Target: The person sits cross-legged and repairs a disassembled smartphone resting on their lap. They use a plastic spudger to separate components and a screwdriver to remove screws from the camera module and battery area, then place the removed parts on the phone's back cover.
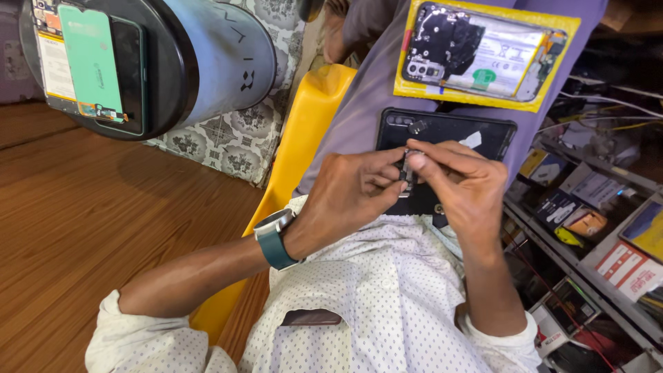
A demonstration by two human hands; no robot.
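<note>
Small part: a little dark and silver piece (407, 174) pinched between the fingertips of both hands, held just above the black back cover (483, 131) that lies across the lap.
Left hand (352, 197): closed in a pinch on the lower end of the small part, thumb and forefinger meeting on it; a teal wristwatch (275, 238) sits on this wrist.
Right hand (466, 186): also closed on the small part, gripping its upper end from the right, forefinger stretched along the top.
Hands together: they meet at the part — fingertips touching, nothing between them but the piece itself.
Long axis of the part: roughly up and down in the view, running between the two grips; its exact shape is too small and too covered to tell.
Nearer hand: neither — both hold it equally, left from below and the left side, right from above and the right side.
Direction from the hands: the part is right at the fingertips; the black back cover lies directly beyond and beneath them, its long axis running left to right.
Opened phone (483, 55): on a yellow mat (556, 24) farther along the lap, beyond the back cover, apart from both hands.
Round stool (173, 62): well to the left, carrying another phone with a green board (90, 62), on the wooden floor (76, 228).
Shelves (594, 221): to the right, crowded with small boxes and parts.
</note>
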